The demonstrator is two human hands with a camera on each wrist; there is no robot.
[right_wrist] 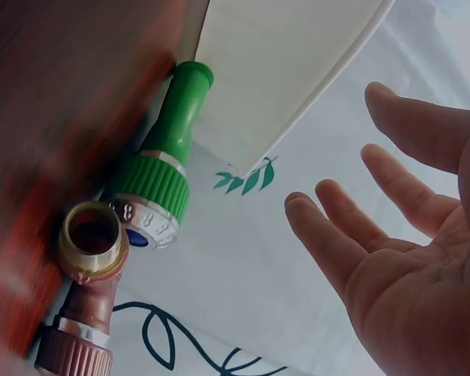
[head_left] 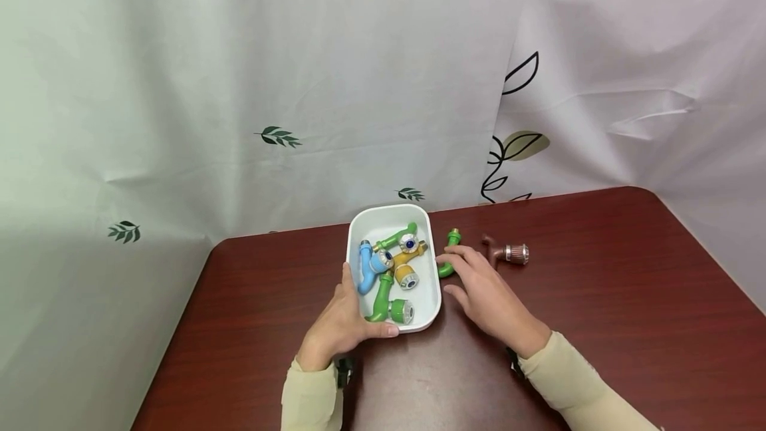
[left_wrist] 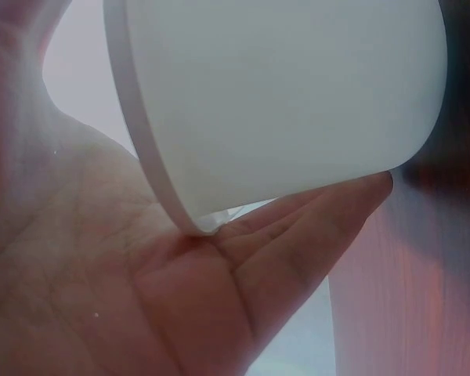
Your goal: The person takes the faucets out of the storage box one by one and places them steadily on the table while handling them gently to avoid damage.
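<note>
My left hand (head_left: 340,326) grips the near left corner of a white plastic tub (head_left: 435,301), thumb on the front rim and fingers along the side wall (left_wrist: 290,94). Inside lie toy-like taps: a blue tap (head_left: 365,271), a yellow tap (head_left: 406,259), a green tap (head_left: 383,294) at the front and another green tap (head_left: 391,239) behind. Right of the tub, my right hand (head_left: 491,294) hovers with spread fingers, holding nothing. Below it a loose green tap (right_wrist: 176,117) lies against the tub's side, partly hidden by the fingers in the head view.
A brown tap (head_left: 503,255) lies on the dark red table (head_left: 598,304), to the right of the loose green one; its threaded end (right_wrist: 92,239) faces the right wrist camera. Behind the table's far edge hangs a white leaf-print sheet (head_left: 359,85).
</note>
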